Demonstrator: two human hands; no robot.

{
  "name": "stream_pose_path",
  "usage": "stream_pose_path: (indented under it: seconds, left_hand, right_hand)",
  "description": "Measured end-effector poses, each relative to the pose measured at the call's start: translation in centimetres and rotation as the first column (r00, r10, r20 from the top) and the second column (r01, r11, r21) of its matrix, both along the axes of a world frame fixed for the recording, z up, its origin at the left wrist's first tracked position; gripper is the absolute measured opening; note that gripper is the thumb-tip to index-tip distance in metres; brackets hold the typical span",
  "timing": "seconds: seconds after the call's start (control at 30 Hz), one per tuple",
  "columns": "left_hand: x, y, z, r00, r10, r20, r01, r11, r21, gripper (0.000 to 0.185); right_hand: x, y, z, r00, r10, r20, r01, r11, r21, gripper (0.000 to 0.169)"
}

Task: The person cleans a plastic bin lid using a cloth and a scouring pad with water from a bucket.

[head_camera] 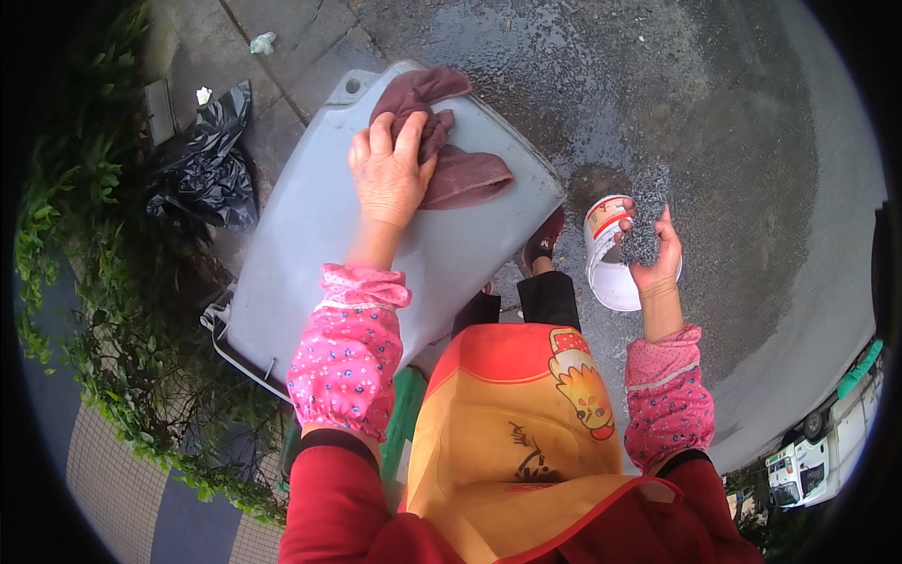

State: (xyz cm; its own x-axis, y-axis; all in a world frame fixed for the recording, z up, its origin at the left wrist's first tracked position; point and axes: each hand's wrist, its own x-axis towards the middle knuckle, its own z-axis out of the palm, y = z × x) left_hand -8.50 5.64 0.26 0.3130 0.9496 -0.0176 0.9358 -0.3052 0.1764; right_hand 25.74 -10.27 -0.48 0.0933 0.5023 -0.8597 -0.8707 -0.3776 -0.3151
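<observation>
My left hand grips a bunched maroon cloth and presses it onto the upper face of a large grey plastic bin. The bin lies tipped over in front of me. Off to the right, my right hand holds a speckled dark grey scouring pad, fingers on one side and thumb on the other. Just behind that hand, a white plastic bucket with a red-edged label rests on the ground, partly hidden by it.
Wet pavement spreads around the bin. A crumpled black plastic bag lies left of it, beside leafy shrubs. A green bin shows near my apron. A white truck stands at far right.
</observation>
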Motion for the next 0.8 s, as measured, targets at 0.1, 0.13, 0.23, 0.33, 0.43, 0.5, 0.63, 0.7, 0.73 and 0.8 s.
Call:
stream_pose_path:
  seconds: [0.1,0.13,0.23,0.33,0.43,0.5,0.63,0.7,0.73,0.8]
  left_hand:
    - [-6.8,1.1,1.5,0.969,0.203,-0.142,-0.201,0.979,0.025,0.045]
    - [-9.7,0.7,2.6,0.956,0.283,-0.08,-0.287,0.957,-0.044,0.043]
    - [-14.2,-1.9,7.1,0.928,0.355,0.112,-0.347,0.934,-0.085,0.04]
    - [-14.6,-7.3,10.0,0.777,0.58,0.245,-0.567,0.814,-0.128,0.047]
    - [-14.9,-15.7,8.6,0.806,0.575,0.142,-0.555,0.816,-0.158,0.064]
    - [-10.2,-18.3,7.5,0.927,0.375,-0.003,-0.37,0.915,-0.162,0.08]
    - [-9.8,-15.8,4.3,0.995,0.092,0.048,-0.077,0.966,-0.247,0.084]
    - [-9.7,-10.7,3.0,0.988,-0.082,0.132,0.107,0.976,-0.19,0.081]
    - [-9.0,-7.9,2.0,0.984,-0.043,0.174,0.074,0.981,-0.177,0.079]
    - [-6.7,-1.8,0.3,0.972,-0.02,0.233,0.044,0.994,-0.099,0.077]
  right_hand:
    - [-2.1,1.3,0.1,0.985,0.038,-0.166,-0.021,0.994,0.103,0.052]
    - [-3.2,2.2,0.7,0.981,0.081,-0.178,-0.06,0.991,0.119,0.05]
    - [-5.7,3.8,3.0,0.953,0.256,-0.165,-0.22,0.953,0.209,0.048]
    - [-9.2,5.4,6.1,0.868,0.453,0.205,-0.485,0.861,0.151,0.059]
    - [-13.9,5.1,5.6,0.295,0.557,0.776,-0.896,0.443,0.023,0.065]
    - [-16.6,5.2,5.7,-0.087,0.465,0.881,-0.977,0.132,-0.167,0.058]
    - [-19.8,3.1,2.1,-0.296,0.223,0.929,-0.949,0.046,-0.313,0.05]
    - [-19.6,3.4,1.5,-0.354,0.274,0.894,-0.907,0.132,-0.4,0.049]
    - [-19.0,3.6,1.8,-0.377,0.349,0.858,-0.869,0.186,-0.458,0.05]
    - [-16.6,3.7,0.6,-0.337,0.36,0.87,-0.796,0.385,-0.467,0.05]
